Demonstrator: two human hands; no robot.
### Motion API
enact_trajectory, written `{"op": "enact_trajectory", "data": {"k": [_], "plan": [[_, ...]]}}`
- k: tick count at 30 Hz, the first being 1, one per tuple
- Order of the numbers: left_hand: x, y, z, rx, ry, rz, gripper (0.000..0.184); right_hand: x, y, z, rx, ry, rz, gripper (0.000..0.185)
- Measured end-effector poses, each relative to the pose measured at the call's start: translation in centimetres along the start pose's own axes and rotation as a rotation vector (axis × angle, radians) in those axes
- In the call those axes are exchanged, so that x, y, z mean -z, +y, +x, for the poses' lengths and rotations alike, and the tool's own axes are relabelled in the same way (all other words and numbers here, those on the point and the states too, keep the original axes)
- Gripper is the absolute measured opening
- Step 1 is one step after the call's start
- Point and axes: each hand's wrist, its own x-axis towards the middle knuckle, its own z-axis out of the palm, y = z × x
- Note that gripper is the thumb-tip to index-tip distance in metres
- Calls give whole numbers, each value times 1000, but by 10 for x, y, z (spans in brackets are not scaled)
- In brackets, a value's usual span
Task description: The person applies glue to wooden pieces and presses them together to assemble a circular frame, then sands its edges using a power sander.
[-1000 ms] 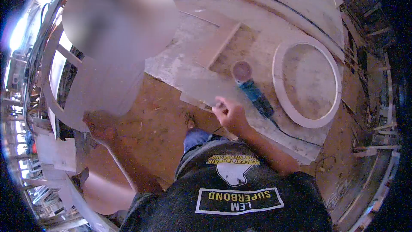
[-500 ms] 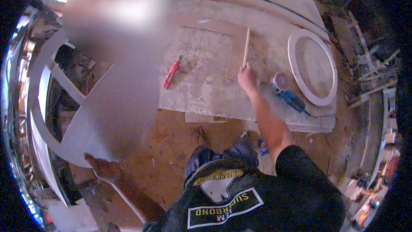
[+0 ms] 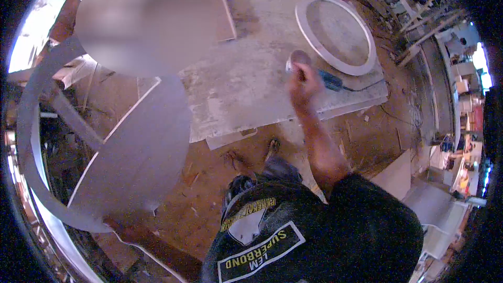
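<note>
At lower left my left hand [image 3: 130, 229], in shadow, is closed on the lower edge of a large white panel [image 3: 144, 149], which stands tilted beside me. A curved white rim [image 3: 31, 165] with a crossbar runs along the panel's left side. My right hand [image 3: 305, 83] is over the worktable, at the head of a teal angle grinder [image 3: 331, 80]. Its fingers look curled but are blurred, and contact with the grinder cannot be made out. The grinder's round disc [image 3: 300, 57] shows just beyond the fingers.
A white oval ring [image 3: 300, 15] lies on the worktable [image 3: 251, 81] beyond the grinder. Farther left is a thin wooden strip [image 3: 227, 14], partly covered by a blurred patch. Scraps litter the brown floor [image 3: 209, 178]. Timber pieces [image 3: 427, 34] are stacked at the right.
My right hand has left the wooden strip and moved to the grinder. The view has turned, shifting the table's things leftward. The red tool is now out of sight. My left hand stays on the panel.
</note>
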Motion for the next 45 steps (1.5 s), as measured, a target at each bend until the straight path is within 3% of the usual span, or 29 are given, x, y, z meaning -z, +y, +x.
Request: {"op": "enact_trajectory", "data": {"k": [2,5,7,9,10,14,17,18,20,21,23,25,27,28,30,37,39,45], "plan": [[-31,16,-5,-24,-82,4,66,73,66,1,-283,56,-1,23],[-92,41,-14,-73,-204,11,62,109,155,35,141,-296,-386,42],[-140,60,-28,-112,-292,15,60,111,157,51,148,-639,-226,61],[-183,83,-46,-156,-368,37,58,113,141,70,131,-944,-362,72],[-193,108,-37,-170,-387,37,57,106,107,94,147,-987,-374,65],[-245,148,-78,-268,-491,108,53,96,109,111,-16,-1185,-499,52],[-255,171,-104,-334,-536,194,49,152,119,89,71,-922,-491,51],[-258,178,-111,-363,-562,238,48,174,129,82,-165,-986,-396,52],[-263,186,-136,-447,-640,350,46,231,146,69,-241,-904,-376,54],[-268,190,-151,-520,-717,412,45,265,149,62,-91,-759,-450,54],[-286,199,-182,-751,-974,453,43,325,156,48,-103,-503,-645,56],[-313,213,-215,-1022,-1398,235,38,366,145,64,-591,-578,-702,59],[-325,202,-215,-1245,-1628,150,32,390,117,71,-882,-484,-776,60],[-324,182,-210,-1340,-1709,118,31,405,128,59,-792,-382,-772,59],[-316,158,-205,-1442,-1732,80,33,445,161,20,-617,-185,-771,59],[-278,48,-213,-1621,-1810,41,43,506,218,-33,-674,167,-602,60],[-267,14,-212,-1723,-1818,119,54,514,230,-47,-687,205,-570,60],[-245,-72,-197,-1880,-1699,460,65,482,176,-64,-627,160,-415,60]]}}
